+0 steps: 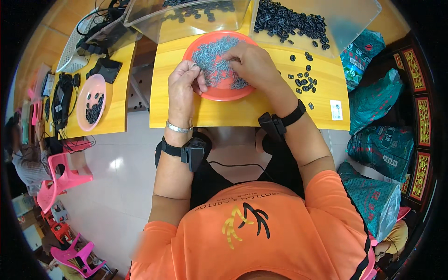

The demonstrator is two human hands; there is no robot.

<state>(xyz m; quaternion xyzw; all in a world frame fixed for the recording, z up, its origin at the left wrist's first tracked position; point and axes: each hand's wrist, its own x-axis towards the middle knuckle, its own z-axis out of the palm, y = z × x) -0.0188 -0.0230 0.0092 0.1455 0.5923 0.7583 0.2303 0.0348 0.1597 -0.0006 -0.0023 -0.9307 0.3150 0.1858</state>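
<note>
Around the round red plastic dish [224, 93] at the near middle of the yellow table [210, 114], the sorting looks well under way but far from over: the dish holds a thick heap of small grey metal pieces [212, 56], thin and dull (too small to make out their exact form). The left hand [183, 84], at the dish's left rim, has its fingertips drawn together, pinching what seems to be one or a few grey pieces. The right hand [252, 63] lies curled, palm down, over the dish's far right part, fingertips in the heap; whether it grips anything I cannot tell. Right of the dish, a scatter of small black oval rings [303, 79] lies loose on the table, matte and rubbery-looking. Beyond the dish stand two clear plastic trays [200, 21], both holding more black rings, the right one heaped.
</note>
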